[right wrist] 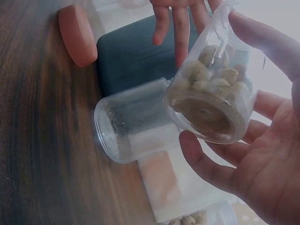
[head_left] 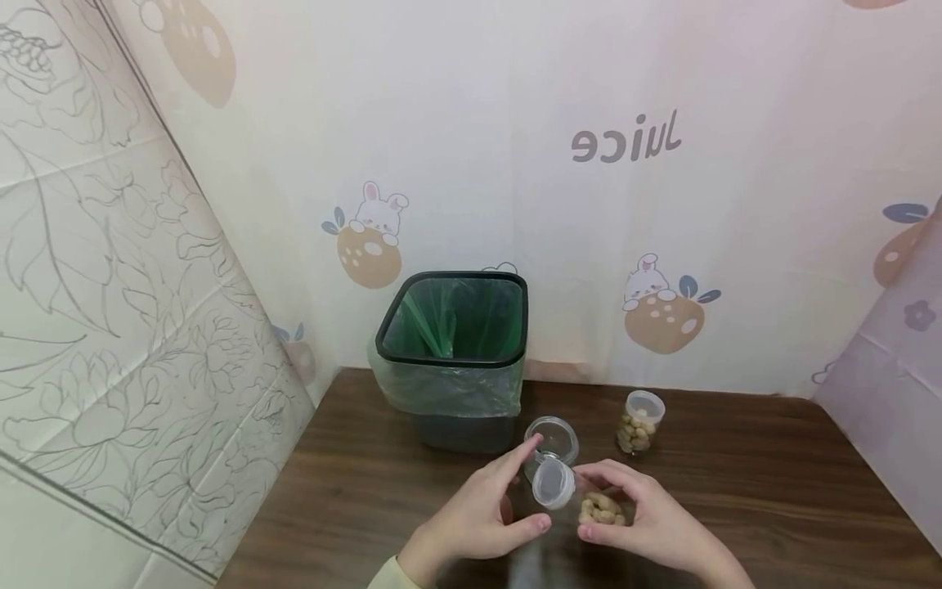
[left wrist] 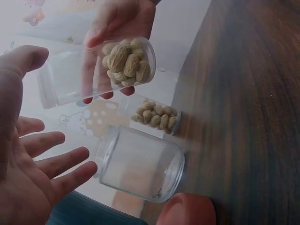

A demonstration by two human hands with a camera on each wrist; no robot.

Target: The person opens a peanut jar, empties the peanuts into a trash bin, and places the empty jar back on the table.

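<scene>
My right hand grips a clear plastic jar part filled with unshelled peanuts. This jar is tilted, its translucent lid toward the left hand. Fingers spread, my left hand is beside the lid and holds nothing; in the left wrist view a gap shows between them. Behind the hands stands a larger clear jar without a lid, with a few dark bits at its bottom. A second small jar of peanuts stands further back to the right.
A dark bin with a green liner bag stands at the back left of the brown wooden table. An orange-red round lid-like piece lies near the larger jar. Patterned sheets hang behind and at the sides.
</scene>
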